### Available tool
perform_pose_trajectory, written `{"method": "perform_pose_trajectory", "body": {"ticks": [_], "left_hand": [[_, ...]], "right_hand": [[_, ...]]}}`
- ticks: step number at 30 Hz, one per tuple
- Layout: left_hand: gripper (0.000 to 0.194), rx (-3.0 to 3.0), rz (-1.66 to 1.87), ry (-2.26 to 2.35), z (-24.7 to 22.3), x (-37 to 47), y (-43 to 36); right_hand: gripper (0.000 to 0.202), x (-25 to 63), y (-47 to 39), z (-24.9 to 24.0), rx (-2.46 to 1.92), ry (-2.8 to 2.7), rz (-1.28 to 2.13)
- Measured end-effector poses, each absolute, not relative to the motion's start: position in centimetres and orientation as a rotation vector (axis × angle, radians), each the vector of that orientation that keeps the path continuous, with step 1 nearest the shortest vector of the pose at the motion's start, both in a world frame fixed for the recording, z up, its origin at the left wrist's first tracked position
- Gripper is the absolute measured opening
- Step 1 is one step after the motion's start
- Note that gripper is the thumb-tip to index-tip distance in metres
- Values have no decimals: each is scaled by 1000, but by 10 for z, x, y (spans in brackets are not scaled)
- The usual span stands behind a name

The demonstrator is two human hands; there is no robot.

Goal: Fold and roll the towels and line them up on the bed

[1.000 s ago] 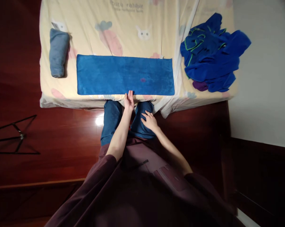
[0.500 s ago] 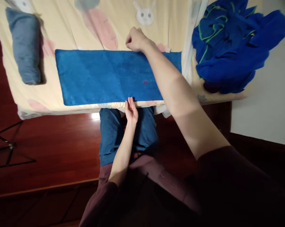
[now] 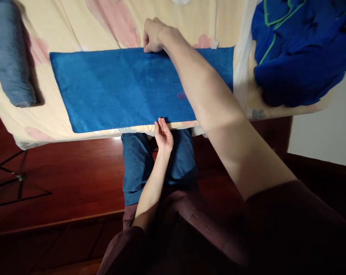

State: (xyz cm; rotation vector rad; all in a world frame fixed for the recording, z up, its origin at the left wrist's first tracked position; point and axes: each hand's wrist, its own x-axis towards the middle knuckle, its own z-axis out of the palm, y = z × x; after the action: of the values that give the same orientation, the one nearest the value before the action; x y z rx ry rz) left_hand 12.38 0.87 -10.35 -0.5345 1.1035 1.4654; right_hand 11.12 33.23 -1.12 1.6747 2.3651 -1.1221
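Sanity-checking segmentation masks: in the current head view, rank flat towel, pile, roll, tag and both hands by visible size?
1. Flat towel, partly behind an arm
2. Pile, cut off by frame
3. Roll, also cut off
4. Left hand, right hand: too alike to rank
5. Tag

A black stand (image 3: 20, 177) rests on the reddish floor (image 3: 83, 179), a pale wall (image 3: 324, 130) at right.

I see one camera riding on the wearer's head, above and behind the left hand (image 3: 164, 137) and right hand (image 3: 155, 36), facing forward and steeply down, close enough that the rolled grey-blue towel (image 3: 10, 57) left of the grip overruns the frame.
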Motion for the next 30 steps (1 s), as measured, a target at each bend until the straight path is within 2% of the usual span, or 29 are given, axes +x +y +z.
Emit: {"method": "perform_pose_trajectory", "body": {"ticks": [3,7,13,23,30], "left_hand": [[42,-529,1532,1050,-108,122,6],[41,-434,1506,1071,-114,120,2],[37,-505,1539,1085,-115,120,0],[39,-392,1412,1234,-122,115,-3],[38,-407,1506,1183,-93,116,-1]], "right_hand": [[47,113,334,-7,1698,2387,-863],[45,113,334,-4,1788,2458,-799],[39,113,326,-12,1812,2419,-833],[46,114,333,-19,1799,2440,-867],[43,122,327,-3,1791,2569,-1005]]}}
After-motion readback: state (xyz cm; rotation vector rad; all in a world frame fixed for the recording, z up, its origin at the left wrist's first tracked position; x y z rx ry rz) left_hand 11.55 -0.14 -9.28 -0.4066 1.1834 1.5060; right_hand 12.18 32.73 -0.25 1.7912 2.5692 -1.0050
